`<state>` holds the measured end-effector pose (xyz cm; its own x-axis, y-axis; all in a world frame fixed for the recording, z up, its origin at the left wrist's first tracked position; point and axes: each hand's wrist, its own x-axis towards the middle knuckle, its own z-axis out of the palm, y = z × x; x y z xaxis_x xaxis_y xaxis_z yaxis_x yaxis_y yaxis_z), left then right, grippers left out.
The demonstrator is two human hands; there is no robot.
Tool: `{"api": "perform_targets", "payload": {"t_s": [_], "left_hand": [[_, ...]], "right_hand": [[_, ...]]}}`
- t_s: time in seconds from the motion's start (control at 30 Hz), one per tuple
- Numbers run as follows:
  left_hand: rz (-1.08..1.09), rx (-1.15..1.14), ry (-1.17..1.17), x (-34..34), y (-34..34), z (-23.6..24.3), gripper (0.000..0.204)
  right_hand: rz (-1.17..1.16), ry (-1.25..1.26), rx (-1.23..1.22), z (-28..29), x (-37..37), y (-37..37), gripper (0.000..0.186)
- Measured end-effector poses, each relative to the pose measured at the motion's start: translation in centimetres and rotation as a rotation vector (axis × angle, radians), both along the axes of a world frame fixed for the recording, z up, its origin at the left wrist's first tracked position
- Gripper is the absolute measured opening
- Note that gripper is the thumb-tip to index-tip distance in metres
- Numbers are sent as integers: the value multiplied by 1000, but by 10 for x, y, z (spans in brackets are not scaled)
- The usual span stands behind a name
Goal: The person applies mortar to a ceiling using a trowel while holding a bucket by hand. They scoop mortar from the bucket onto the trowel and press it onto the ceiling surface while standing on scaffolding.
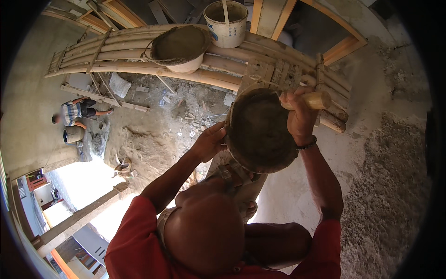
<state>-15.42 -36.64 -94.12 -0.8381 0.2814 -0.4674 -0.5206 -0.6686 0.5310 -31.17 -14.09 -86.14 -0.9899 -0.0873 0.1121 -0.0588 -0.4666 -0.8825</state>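
1. We are looking down at a round mortar bucket (pixel 244 163), just right of the middle of the view, in front of our body; its mouth is facing us and showing dark grey, wet-looking mortar (pixel 260 128).
2. Our left hand (pixel 209 144) is pinching the bucket's left rim, fingers closed at the edge.
3. Our right hand (pixel 299 114) is wrapping closely around a thick wooden handle (pixel 318 100) at the bucket's upper right; the handle's rounded end is pointing right. Whatever is joined to its other end is hiding from view, so we cannot tell what tool it is.
4. For working well here, we are judging that the left hand should be bracing the rim firmly so the bucket is not tipping, while the right wrist is turning loosely and the strokes are running close to the wall, without slopping mortar over the edge.
5. Counting, we are finding two hands at work, one wooden handle, one dark bracelet (pixel 307 143) and four buckets: ours, a wide mortar-filled one (pixel 188 66) and a taller white one (pixel 227 36) standing on bamboo poles (pixel 216 80), and one (pixel 74 134) beside a single co-worker (pixel 72 111). The poles are overlapping too much for a sure count.
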Motion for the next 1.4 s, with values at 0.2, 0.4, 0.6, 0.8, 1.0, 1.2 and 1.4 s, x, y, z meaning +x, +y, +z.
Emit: {"api": "perform_targets", "payload": {"t_s": [0.2,0.4,0.6,0.8,1.0,1.2,1.4], "left_hand": [[27,-142,-30,-5,5,0,38],[19,-295,-105,-9,6,8,36],[47,-332,-137,-11,10,8,30],[-1,-399,-159,-11,4,5,22],[-24,-455,-138,-30,7,7,20],[-51,-482,-165,-18,5,6,21],[3,-465,-169,-7,8,8,20]], "right_hand": [[599,99,297,-47,21,-36,16],[900,417,603,-5,42,-28,19],[910,401,493,8,46,1,23],[746,365,426,22,57,20,20],[443,138,514,-33,63,38,17],[178,122,156,0,59,36,25],[137,-40,269,22,54,20,19]]}}
